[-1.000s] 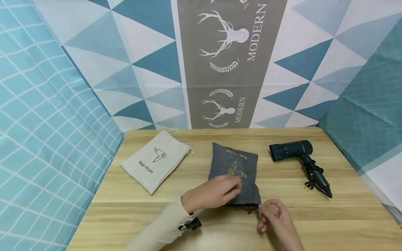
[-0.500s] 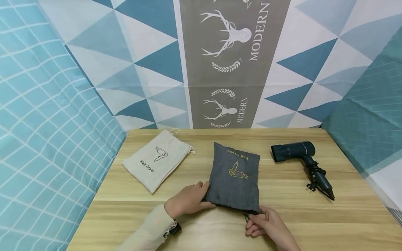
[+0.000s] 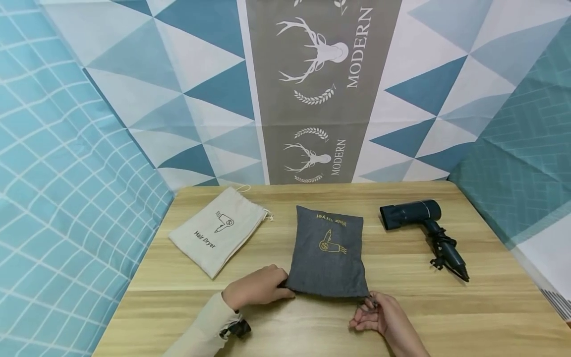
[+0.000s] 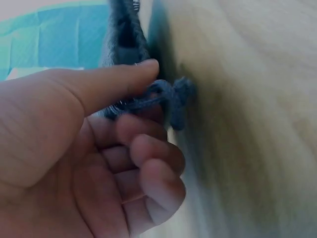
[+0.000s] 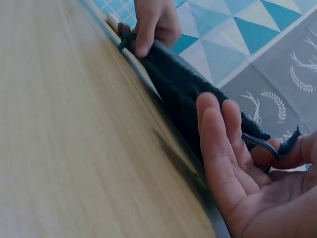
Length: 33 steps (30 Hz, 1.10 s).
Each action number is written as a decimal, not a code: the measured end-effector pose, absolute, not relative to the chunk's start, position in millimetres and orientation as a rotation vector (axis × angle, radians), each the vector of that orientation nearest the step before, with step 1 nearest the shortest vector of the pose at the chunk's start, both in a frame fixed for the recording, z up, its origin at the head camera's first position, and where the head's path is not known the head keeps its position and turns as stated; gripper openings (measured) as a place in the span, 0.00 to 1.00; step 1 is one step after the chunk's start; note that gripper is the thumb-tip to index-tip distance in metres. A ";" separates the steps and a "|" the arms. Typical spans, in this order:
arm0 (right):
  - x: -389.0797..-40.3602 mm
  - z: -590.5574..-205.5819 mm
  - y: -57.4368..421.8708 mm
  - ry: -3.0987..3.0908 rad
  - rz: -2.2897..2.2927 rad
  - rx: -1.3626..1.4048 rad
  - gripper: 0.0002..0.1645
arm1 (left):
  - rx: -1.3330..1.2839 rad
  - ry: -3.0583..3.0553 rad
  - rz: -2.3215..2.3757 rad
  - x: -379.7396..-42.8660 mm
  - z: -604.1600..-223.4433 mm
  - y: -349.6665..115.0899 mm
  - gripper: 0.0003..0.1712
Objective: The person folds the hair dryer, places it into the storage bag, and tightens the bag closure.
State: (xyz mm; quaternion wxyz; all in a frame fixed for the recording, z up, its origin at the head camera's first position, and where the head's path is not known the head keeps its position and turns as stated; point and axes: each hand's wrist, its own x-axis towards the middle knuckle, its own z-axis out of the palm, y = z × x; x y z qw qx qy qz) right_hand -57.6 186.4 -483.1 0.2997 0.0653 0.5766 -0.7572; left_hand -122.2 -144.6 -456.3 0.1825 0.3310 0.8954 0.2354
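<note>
A dark grey drawstring bag [image 3: 330,267] with a yellow hair dryer print lies flat on the table, its mouth toward me. At the mouth's left corner my left hand [image 3: 256,287] pinches the cloth between thumb and fingers. A knotted drawstring [image 4: 178,94] sticks out there in the left wrist view. My right hand [image 3: 379,315] pinches the drawstring at the right corner, and the string's end [image 5: 290,141] shows by the thumb in the right wrist view. The mouth edge [image 5: 173,74] is lifted slightly between both hands, with a dark gap below it.
A cream drawstring bag [image 3: 218,230] with a hair dryer print lies on the left of the wooden table [image 3: 200,277]. On the right lies a black hair dryer [image 3: 410,213], its cord [image 3: 441,243] wound round the handle. Patterned cloth [image 3: 312,99] hangs behind.
My left hand has gone from over the grey bag's middle to its left mouth corner. My right hand stays by the right corner, now with the drawstring in its fingers.
</note>
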 end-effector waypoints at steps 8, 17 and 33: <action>-55.2 -483.2 199.0 1.348 -1.898 -0.178 0.26 | 0.950 2.317 0.939 -124.1 -453.4 -157.3 0.30; -55.4 -477.1 205.0 1.457 -2.067 0.016 0.22 | 0.916 2.231 1.084 -127.3 -449.5 -167.3 0.31; -51.8 -480.6 219.9 1.567 -2.219 0.045 0.22 | 0.804 2.278 1.116 -114.9 -462.8 -186.7 0.31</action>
